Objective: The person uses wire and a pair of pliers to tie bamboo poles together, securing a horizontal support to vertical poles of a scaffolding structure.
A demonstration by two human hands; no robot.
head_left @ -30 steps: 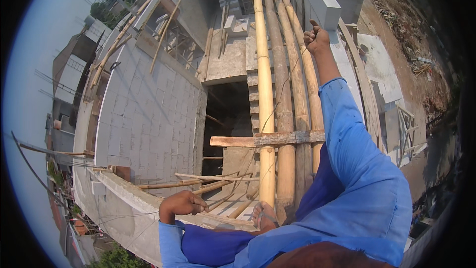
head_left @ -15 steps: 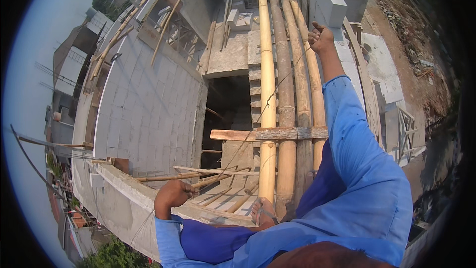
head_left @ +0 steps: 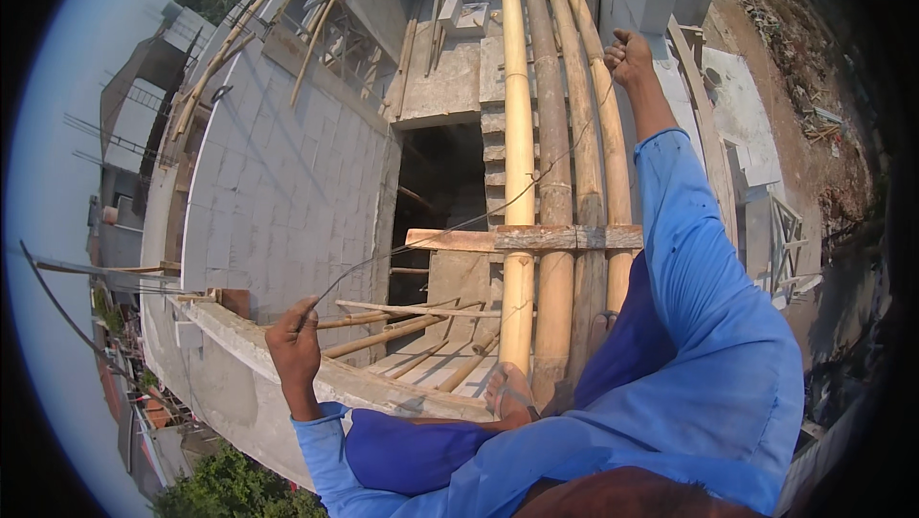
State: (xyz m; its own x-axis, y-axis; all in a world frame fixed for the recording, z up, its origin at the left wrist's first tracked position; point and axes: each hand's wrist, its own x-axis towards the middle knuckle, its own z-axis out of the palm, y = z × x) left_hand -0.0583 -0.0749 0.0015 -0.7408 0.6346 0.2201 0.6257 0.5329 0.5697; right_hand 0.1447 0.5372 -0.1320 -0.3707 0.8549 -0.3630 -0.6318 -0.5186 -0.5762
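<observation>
A thin, dark, kinked wire (head_left: 538, 179) runs slantwise between my two hands, above the bamboo poles (head_left: 517, 116). My left hand (head_left: 295, 350), at the lower left over the concrete ledge, pinches one end. At the upper right, beside the outermost pole and the block wall, my right hand (head_left: 632, 58) is closed on the other end. A short wooden crosspiece (head_left: 541, 237) lies across the poles beneath the wire. My sandalled foot (head_left: 509, 390) rests at the near end of the yellow pole.
Left of the poles, a dark opening (head_left: 440, 178) drops beside concrete steps. A pale block wall (head_left: 278, 173) stands farther left. Loose bamboo sticks (head_left: 392, 331) lie below, near the ledge (head_left: 239, 350). Beyond the right-hand wall, the ground (head_left: 785, 87) lies far lower.
My left hand has moved outward to the left and turned upward. My right hand has shifted slightly right. The wire now stretches to my left hand, above the crosspiece's left end.
</observation>
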